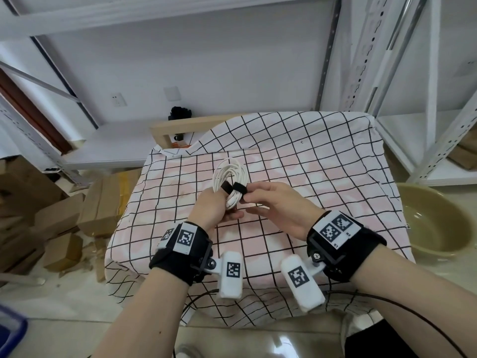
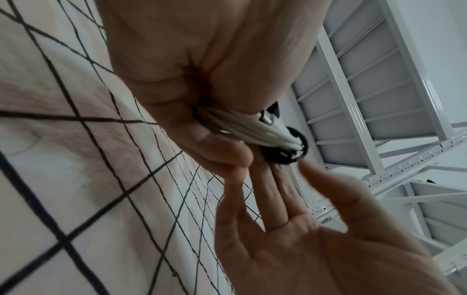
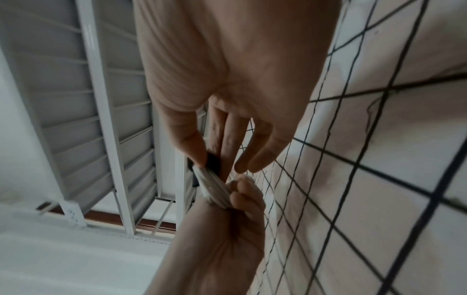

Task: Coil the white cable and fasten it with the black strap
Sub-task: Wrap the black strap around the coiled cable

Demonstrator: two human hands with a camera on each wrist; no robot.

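The white cable is wound into a coil and held upright above the checked cloth. My left hand grips the lower part of the coil, fingers curled round the bundled strands. The black strap loops round the bundle just above that grip; one loose end sticks up to the left. My right hand pinches the strap between thumb and fingers. In the left wrist view the strap forms a ring around the strands.
The cloth covers a small table with a wooden frame behind it. Cardboard boxes lie on the floor to the left. A tan basin sits at the right. White metal shelving stands at the right and behind.
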